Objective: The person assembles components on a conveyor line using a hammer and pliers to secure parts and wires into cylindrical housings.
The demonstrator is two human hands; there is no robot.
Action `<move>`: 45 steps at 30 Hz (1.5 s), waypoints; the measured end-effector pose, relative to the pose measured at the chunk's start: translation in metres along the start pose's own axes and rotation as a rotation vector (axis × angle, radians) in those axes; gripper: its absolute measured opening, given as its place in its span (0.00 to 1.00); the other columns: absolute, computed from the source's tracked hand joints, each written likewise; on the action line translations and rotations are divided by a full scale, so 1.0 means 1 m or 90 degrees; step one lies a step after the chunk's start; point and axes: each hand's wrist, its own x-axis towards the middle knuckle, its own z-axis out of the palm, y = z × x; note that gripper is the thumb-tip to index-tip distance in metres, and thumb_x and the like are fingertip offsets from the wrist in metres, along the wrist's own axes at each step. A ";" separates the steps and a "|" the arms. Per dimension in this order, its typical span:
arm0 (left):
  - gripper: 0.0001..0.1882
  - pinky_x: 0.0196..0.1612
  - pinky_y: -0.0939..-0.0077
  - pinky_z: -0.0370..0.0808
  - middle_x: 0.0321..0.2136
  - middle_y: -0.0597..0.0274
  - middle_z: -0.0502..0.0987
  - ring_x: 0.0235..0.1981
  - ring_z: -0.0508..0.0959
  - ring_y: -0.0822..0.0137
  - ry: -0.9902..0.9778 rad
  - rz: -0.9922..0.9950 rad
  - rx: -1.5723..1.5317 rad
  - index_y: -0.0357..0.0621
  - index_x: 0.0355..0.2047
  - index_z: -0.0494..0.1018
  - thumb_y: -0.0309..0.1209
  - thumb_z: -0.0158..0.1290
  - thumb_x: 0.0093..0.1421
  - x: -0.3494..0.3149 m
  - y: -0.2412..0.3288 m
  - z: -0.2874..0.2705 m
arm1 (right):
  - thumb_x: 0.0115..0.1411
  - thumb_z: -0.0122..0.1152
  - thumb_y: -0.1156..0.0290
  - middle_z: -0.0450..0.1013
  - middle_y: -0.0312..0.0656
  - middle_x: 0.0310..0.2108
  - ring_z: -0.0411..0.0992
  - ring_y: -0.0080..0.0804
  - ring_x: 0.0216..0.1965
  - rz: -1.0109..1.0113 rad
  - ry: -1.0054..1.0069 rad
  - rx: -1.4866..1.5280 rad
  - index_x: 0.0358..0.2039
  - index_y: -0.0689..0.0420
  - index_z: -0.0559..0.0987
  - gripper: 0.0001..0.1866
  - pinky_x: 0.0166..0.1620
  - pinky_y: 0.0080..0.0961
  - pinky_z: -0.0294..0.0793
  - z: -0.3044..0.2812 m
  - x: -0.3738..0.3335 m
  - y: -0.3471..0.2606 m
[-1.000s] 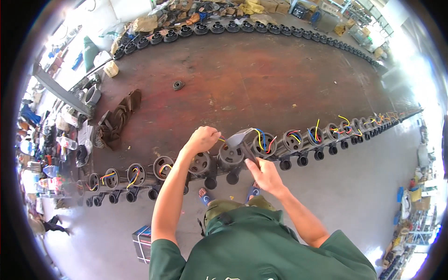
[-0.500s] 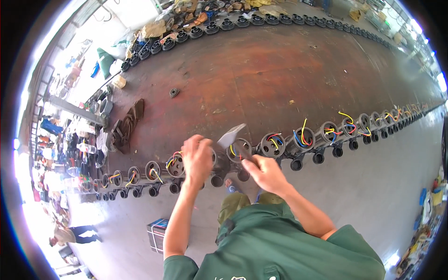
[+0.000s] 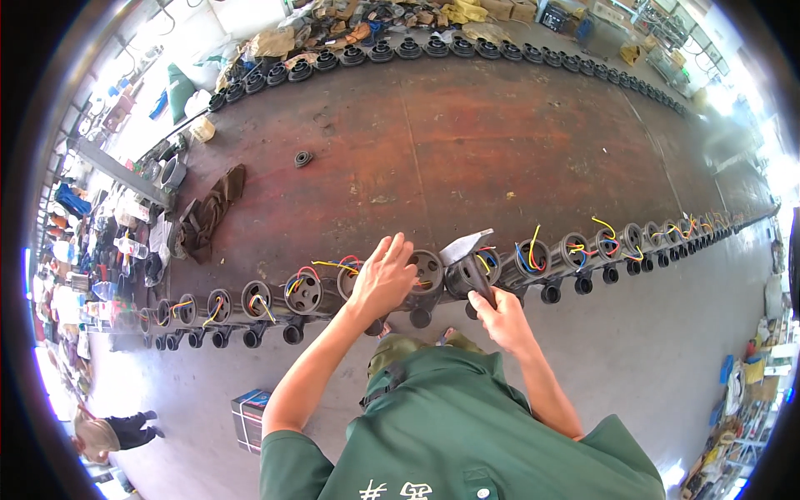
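My right hand (image 3: 504,323) is closed round the dark handle of a hammer (image 3: 467,247). Its grey metal head is raised over a black round housing with coloured wires (image 3: 487,265). Just left of that, my left hand (image 3: 385,282) is held with fingers stretched out and slightly apart, nothing visible in them. It is beside a black housing with a holed round plate (image 3: 427,272), close to its left rim; whether it touches cannot be made out. Partly behind this hand, another housing (image 3: 346,283) shows red and yellow wires.
More wired black housings (image 3: 305,292) line the near edge of a large rusty-brown table (image 3: 500,142). Black ringed parts (image 3: 408,48) run along its far edge. A brown cloth (image 3: 215,212) and one loose ringed part (image 3: 303,158) lie at left. A strapped box (image 3: 248,419) stands on the floor.
My hands and the hammer have shifted right along the row of housings, and the view has moved too. The hammer is now over the adjacent housing to the right.
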 end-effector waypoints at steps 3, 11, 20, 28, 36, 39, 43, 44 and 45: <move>0.09 0.58 0.58 0.66 0.34 0.56 0.75 0.49 0.72 0.54 -0.030 -0.012 0.001 0.44 0.25 0.77 0.36 0.60 0.55 -0.001 0.004 0.002 | 0.68 0.60 0.52 0.67 0.35 0.19 0.63 0.21 0.24 -0.007 -0.023 -0.031 0.32 0.64 0.77 0.24 0.29 0.29 0.65 0.013 0.000 -0.006; 0.05 0.45 0.60 0.70 0.29 0.55 0.76 0.35 0.77 0.57 -0.049 -0.317 0.031 0.42 0.28 0.77 0.29 0.54 0.54 -0.029 0.071 0.002 | 0.68 0.56 0.47 0.74 0.53 0.20 0.76 0.46 0.24 -0.090 -0.016 -0.265 0.37 0.64 0.79 0.27 0.32 0.39 0.72 0.041 0.019 0.009; 0.23 0.29 0.48 0.74 0.18 0.45 0.77 0.24 0.80 0.43 0.022 -0.635 -0.304 0.42 0.23 0.73 0.45 0.47 0.70 -0.051 0.095 0.033 | 0.69 0.56 0.56 0.71 0.45 0.17 0.70 0.35 0.20 -0.138 -0.054 -0.267 0.32 0.64 0.77 0.21 0.27 0.35 0.68 0.032 0.004 -0.044; 0.27 0.28 0.60 0.75 0.17 0.47 0.76 0.19 0.80 0.50 0.078 -0.656 -0.637 0.37 0.24 0.74 0.47 0.46 0.72 -0.069 0.095 0.084 | 0.72 0.54 0.52 0.64 0.29 0.18 0.60 0.16 0.16 0.072 -0.124 -0.089 0.32 0.57 0.73 0.20 0.18 0.20 0.59 0.043 0.033 -0.005; 0.25 0.25 0.65 0.73 0.14 0.59 0.73 0.15 0.76 0.63 0.038 -0.638 -0.804 0.39 0.24 0.73 0.45 0.46 0.72 -0.068 0.083 0.088 | 0.71 0.56 0.56 0.70 0.40 0.18 0.68 0.29 0.20 -0.169 0.002 -0.249 0.32 0.63 0.75 0.20 0.27 0.34 0.69 0.044 0.019 -0.003; 0.23 0.25 0.63 0.71 0.15 0.59 0.71 0.16 0.73 0.63 0.072 -0.628 -0.808 0.39 0.25 0.72 0.44 0.46 0.72 -0.069 0.083 0.101 | 0.70 0.55 0.53 0.73 0.50 0.21 0.71 0.40 0.23 -0.123 -0.051 -0.308 0.32 0.65 0.76 0.24 0.33 0.36 0.72 0.044 0.033 0.025; 0.22 0.34 0.52 0.72 0.24 0.48 0.78 0.29 0.80 0.46 0.104 -0.659 -0.776 0.37 0.29 0.75 0.44 0.48 0.71 -0.069 0.086 0.108 | 0.72 0.56 0.54 0.66 0.27 0.19 0.61 0.13 0.18 -0.030 -0.099 -0.181 0.30 0.57 0.74 0.19 0.21 0.16 0.59 0.030 0.030 -0.013; 0.22 0.34 0.53 0.72 0.23 0.49 0.78 0.29 0.80 0.46 0.126 -0.652 -0.791 0.37 0.29 0.75 0.44 0.48 0.71 -0.068 0.086 0.108 | 0.72 0.55 0.55 0.65 0.27 0.19 0.60 0.12 0.18 -0.039 -0.104 -0.155 0.30 0.56 0.73 0.18 0.20 0.15 0.58 0.029 0.027 -0.025; 0.22 0.33 0.53 0.72 0.23 0.49 0.77 0.28 0.79 0.47 0.148 -0.646 -0.805 0.37 0.29 0.74 0.44 0.47 0.72 -0.067 0.085 0.108 | 0.73 0.53 0.55 0.64 0.26 0.19 0.58 0.11 0.18 -0.003 -0.105 -0.101 0.31 0.55 0.72 0.18 0.20 0.14 0.57 0.030 0.018 -0.040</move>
